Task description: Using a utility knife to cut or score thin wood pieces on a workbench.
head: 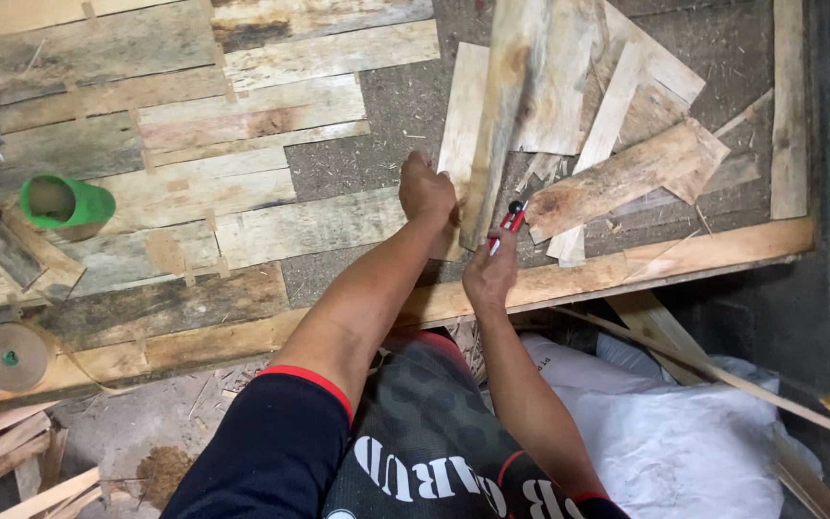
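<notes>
The long plank stands on edge or tilted across the counter, its lower end between the two hands, with a loose heap of split boards just behind it; the left hand is closed in a fist pressed against the plank's near end, steadying it; the right hand is wrapped round a small red-handled tool, likely pliers or a cutter, though the head is too small to tell, with its tip touching the plank's lower edge; to the left the counter carries flat pale boards laid side by side, which look already placed, while the heap on the right lies unsorted; a green roll and a brown tape roll sit well apart on the left; white sacks lie below the counter edge.
</notes>
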